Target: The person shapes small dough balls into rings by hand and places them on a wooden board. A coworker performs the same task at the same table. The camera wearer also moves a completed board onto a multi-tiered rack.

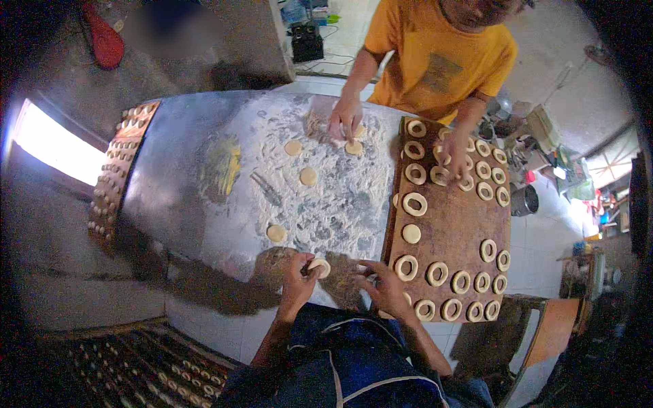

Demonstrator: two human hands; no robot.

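Note:
My left hand (298, 277) grips a pale dough ring (322, 268) between thumb and fingers, just above the table's near edge. To its right my right hand (382, 287) is apart from the ring, with fingers spread and no dough visible in them. Ahead of my left hand, a flat dough disc (276, 233) lies on the floured metal table (183, 160). Another disc (309, 177) sits farther off, and one more (293, 147) beyond that. Beside my right hand is a brown wooden board (452, 221) carrying several dough rings and a plain disc (411, 234).
Across the table a co-worker in an orange shirt (435, 64) has one hand (345, 121) at a dough disc and the other (457, 160) over the board's rings. Another dough-filled board (112, 173) stands at the far left. More dough pieces (183, 377) lie on racks at lower left.

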